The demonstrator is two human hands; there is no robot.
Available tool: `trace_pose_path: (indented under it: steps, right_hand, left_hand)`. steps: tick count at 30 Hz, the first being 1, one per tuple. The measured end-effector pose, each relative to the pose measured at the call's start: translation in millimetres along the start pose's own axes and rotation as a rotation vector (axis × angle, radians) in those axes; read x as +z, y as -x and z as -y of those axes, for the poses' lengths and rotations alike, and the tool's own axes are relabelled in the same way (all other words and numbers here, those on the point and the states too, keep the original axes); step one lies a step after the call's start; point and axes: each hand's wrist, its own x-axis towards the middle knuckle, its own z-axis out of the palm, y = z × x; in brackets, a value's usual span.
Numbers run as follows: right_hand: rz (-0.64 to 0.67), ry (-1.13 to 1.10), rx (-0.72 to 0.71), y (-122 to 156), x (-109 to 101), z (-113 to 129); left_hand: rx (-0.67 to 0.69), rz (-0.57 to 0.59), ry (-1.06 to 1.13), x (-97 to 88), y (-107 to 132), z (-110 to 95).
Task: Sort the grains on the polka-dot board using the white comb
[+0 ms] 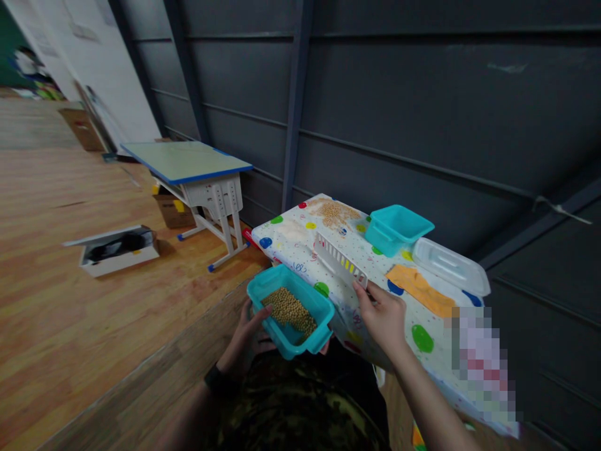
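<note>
My left hand (248, 329) is closed on the side of a turquoise plastic box (323, 307), thumb over the rim. The box is tilted in front of my body at the table's near edge. Inside lies a heap of round, pale tan beans (288, 307), like soybeans. Between the thumb and fingers of my right hand (382, 313) is one end of a white slotted plastic strip (339, 258), held over the table. On the tablecloth beyond it spread more pale beans (334, 213), with a patch of fine whitish stuff (291, 230) nearby.
Another turquoise box (399, 228) stands at the table's back, beside a clear lid (453, 266) and an orange cloth (420, 288). The spotted tablecloth (347, 307) hangs over the front edge. A dark panelled wall (399, 125) rises behind. Left are a desk (188, 160) and an open white box (119, 257).
</note>
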Motion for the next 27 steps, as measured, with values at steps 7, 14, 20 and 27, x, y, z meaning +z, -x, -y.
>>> trace_pose_path:
  steps: [7, 14, 20, 27]
  right_hand:
    - [0.115, 0.011, 0.066, -28, 21, -7]
    - [0.096, -0.078, 0.112, -17, 8, 2]
    - [0.095, -0.11, 0.105, -11, 7, 4]
    - [0.037, -0.157, -0.016, 32, -18, 15]
  left_hand:
    - [-0.027, 0.013, -0.015, -0.5, -1, 4]
    - [-0.026, 0.005, -0.014, -0.5, 0, 4]
    - [-0.022, 0.008, -0.009, -0.9, 0, 6]
    - [-0.028, 0.016, 0.015, -1.8, 0, 8]
